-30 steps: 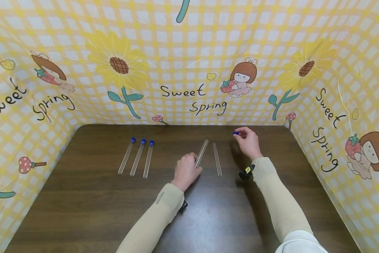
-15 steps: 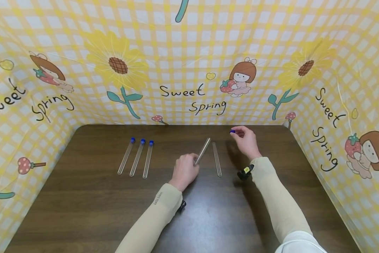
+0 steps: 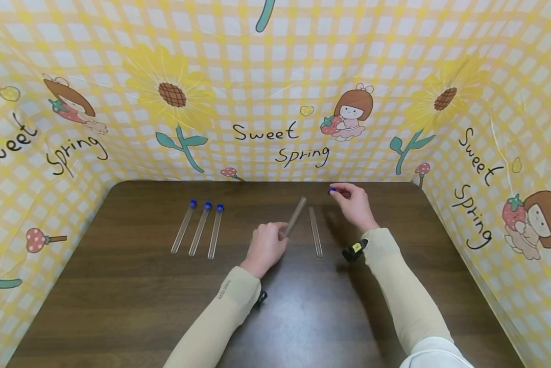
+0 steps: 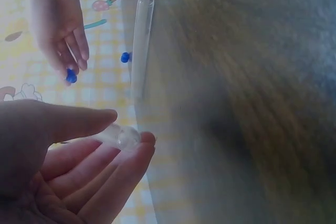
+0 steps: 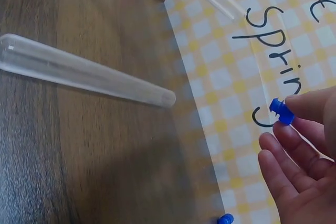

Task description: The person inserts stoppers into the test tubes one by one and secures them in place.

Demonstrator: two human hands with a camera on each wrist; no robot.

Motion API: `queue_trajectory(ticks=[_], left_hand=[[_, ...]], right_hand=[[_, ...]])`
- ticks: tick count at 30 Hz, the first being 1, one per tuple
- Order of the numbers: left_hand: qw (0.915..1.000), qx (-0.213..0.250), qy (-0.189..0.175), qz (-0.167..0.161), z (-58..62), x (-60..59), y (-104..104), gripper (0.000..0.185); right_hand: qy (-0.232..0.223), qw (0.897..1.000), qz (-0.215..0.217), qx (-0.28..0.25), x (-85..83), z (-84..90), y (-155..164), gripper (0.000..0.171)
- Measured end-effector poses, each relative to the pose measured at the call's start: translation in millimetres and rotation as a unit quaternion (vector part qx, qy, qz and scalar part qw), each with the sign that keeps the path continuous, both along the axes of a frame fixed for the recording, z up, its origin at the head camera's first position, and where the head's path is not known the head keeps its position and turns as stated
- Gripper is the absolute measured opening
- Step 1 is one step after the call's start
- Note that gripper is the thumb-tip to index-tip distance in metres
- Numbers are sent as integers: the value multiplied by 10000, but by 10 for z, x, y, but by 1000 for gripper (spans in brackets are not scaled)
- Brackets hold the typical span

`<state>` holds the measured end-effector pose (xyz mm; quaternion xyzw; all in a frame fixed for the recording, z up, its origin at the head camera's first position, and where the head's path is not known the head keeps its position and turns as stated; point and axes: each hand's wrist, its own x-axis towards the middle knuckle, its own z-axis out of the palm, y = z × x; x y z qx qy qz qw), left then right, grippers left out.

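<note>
My left hand (image 3: pixel 265 248) holds a clear test tube (image 3: pixel 295 217) near its rounded end, thumb and fingers pinching it in the left wrist view. The tube slants up and away to the right, its far end uncapped. To its right, my right hand (image 3: pixel 355 204) pinches a small blue stopper (image 5: pixel 282 112) between thumb and fingertips. Stopper and held tube are apart. Between the hands, a second uncapped test tube (image 3: pixel 315 232) lies on the table. Beyond it, a loose blue stopper (image 4: pixel 125 57) shows in both wrist views; in the head view I cannot make it out.
Several things share the dark wooden table (image 3: pixel 133 306): at left, three test tubes (image 3: pixel 200 230) with blue stoppers lie side by side. A yellow checked cloth (image 3: pixel 266 92) with printed flowers stands up along the back and both sides.
My right hand has moved left with the blue stopper, closer to the held test tube. The left hand has shifted slightly left, and the tube's far end has risen a little.
</note>
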<state>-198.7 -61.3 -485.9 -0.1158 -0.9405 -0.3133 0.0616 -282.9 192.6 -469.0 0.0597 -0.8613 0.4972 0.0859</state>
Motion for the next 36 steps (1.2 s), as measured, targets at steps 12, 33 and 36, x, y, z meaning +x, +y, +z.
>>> queue_trajectory(ticks=[12, 33, 36], left_hand=[[9997, 69, -170, -152, 19, 20, -28, 33], [9990, 97, -238, -353, 11, 65, -42, 35], [9991, 76, -215, -365, 11, 68, -39, 35]], right_hand=[[-216, 9994, 286, -8, 44, 41, -79, 28], [-494, 9940, 917, -345, 106, 73, -266, 28], [-509, 9928, 993, -442, 138, 115, -295, 28]])
